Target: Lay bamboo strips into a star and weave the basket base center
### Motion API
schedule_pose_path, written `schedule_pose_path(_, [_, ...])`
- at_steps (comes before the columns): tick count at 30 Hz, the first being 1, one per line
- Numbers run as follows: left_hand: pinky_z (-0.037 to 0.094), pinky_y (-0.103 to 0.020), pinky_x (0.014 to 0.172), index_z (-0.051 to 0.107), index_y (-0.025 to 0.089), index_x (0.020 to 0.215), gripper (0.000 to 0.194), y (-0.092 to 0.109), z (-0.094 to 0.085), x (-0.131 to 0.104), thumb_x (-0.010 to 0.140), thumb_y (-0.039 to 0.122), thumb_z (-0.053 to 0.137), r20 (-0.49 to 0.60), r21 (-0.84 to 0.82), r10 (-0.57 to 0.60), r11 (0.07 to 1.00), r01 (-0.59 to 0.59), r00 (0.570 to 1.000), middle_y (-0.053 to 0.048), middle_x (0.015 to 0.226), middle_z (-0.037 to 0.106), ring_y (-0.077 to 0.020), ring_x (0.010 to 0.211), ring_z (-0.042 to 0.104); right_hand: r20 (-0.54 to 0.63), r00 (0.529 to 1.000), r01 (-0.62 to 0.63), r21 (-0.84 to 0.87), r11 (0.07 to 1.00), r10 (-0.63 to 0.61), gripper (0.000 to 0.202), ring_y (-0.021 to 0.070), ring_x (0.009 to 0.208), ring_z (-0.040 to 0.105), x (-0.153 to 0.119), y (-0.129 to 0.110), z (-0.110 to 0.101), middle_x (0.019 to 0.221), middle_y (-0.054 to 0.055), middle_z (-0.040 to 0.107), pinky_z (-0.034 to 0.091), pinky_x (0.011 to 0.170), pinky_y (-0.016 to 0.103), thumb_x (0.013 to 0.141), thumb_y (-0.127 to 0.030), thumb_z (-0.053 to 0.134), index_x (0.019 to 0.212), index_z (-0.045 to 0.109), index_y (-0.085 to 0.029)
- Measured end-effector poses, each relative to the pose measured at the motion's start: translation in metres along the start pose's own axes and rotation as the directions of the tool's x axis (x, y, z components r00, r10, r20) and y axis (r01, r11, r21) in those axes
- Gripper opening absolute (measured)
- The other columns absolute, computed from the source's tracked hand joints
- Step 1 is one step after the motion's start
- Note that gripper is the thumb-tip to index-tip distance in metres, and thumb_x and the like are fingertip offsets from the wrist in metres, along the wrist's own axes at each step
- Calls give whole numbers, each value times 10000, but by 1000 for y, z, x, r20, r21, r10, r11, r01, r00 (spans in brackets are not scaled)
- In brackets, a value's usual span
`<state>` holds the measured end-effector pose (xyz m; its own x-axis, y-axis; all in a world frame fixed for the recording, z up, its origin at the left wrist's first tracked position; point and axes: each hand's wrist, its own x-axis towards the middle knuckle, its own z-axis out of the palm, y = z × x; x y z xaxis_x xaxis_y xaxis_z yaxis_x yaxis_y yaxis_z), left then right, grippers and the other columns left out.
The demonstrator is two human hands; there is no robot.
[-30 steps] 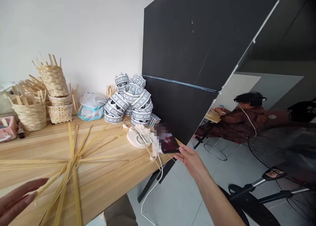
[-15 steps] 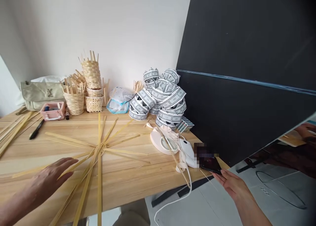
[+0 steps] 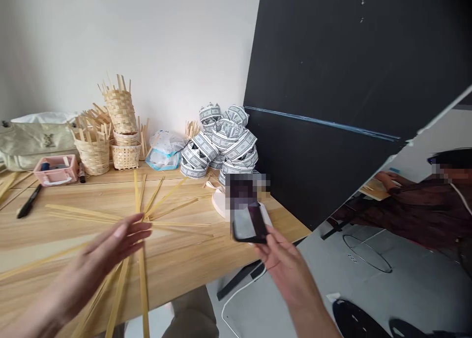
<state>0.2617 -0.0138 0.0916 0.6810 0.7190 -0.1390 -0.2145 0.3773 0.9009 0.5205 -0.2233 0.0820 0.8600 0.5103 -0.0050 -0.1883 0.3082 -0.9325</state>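
Gripped at its lower end by my right hand (image 3: 282,259), a black smartphone (image 3: 248,226) is tilted up above the table's right side; part of it is pixelated. My left hand (image 3: 114,244) is in the air over the crossed bamboo strips (image 3: 142,274), fingers stretched out and thumb apart, with nothing in it. These strips fan out from one crossing point on the table, and my left fingertips hide part of that crossing. Behind the phone, a pale pink ribbon roll (image 3: 219,204) is partly covered.
Woven baskets (image 3: 125,156), a pink plastic basket (image 3: 55,170), a black marker (image 3: 29,201) and a beige bag (image 3: 33,141) line the table's back left. Patterned paper bands (image 3: 221,146) are piled before a black board (image 3: 313,92). Beyond it, another person (image 3: 416,205) sits. A white cable (image 3: 241,293) hangs down.
My right hand has lifted the phone from the table's right edge and brought it left. My left hand has moved right, nearer the crossing. The view has turned to the right.
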Motion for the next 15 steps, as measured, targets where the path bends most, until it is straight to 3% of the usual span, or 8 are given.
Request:
schedule_pose_path(2, [325, -392, 994, 455, 191, 1230, 503, -3, 26, 3, 793, 435, 507, 159, -101, -37, 993, 54, 987, -100, 1209, 530, -258, 1165, 423, 126, 988, -94, 65, 994, 85, 365, 145, 646, 587, -24, 16, 44, 883, 65, 653, 499, 566, 284, 636, -313, 698, 969, 620, -188])
schedule_pose_path(5, [360, -411, 951, 425, 201, 1247, 505, -5, 43, 6, 841, 496, 369, 233, -256, -23, 963, 84, 972, -107, 1185, 548, -255, 1115, 476, 321, 932, -202, 82, 976, 166, 334, 124, 656, 566, -54, 38, 96, 914, 65, 643, 486, 569, 254, 691, -333, 654, 987, 612, -183])
schedule_pose_path(7, [395, -433, 905, 466, 161, 1208, 506, -4, 40, 2, 852, 495, 334, 195, -319, -49, 941, 111, 980, -130, 1121, 586, -269, 1031, 541, 447, 875, -231, 48, 972, 186, 333, 134, 719, 563, -69, 48, 119, 967, 70, 626, 482, 593, 251, 730, -356, 611, 1014, 596, -182])
schedule_pose_path(9, [425, -436, 863, 517, 105, 1142, 515, -3, 30, -5, 852, 492, 338, 86, -357, -121, 923, 144, 989, -151, 1045, 621, -275, 937, 591, 549, 813, -230, -2, 973, 193, 335, 154, 815, 556, -79, 56, 135, 1024, 73, 602, 482, 632, 260, 768, -372, 562, 1048, 569, -190])
schedule_pose_path(13, [461, -424, 807, 564, 82, 1060, 497, -4, 6, -18, 839, 486, 378, -57, -410, -188, 900, 148, 981, -143, 955, 657, -261, 815, 633, 691, 688, -168, -145, 975, 222, 365, 179, 847, 552, -84, 69, 151, 992, 72, 596, 483, 631, 283, 765, -406, 538, 1064, 519, -197])
schedule_pose_path(15, [461, -413, 812, 570, 97, 1057, 484, -4, -2, -22, 837, 486, 386, -52, -440, -190, 886, 148, 980, -130, 941, 665, -253, 818, 635, 697, 688, -61, -225, 972, 205, 368, 174, 812, 556, -82, 75, 154, 947, 58, 597, 478, 631, 287, 733, -384, 568, 1048, 503, -204])
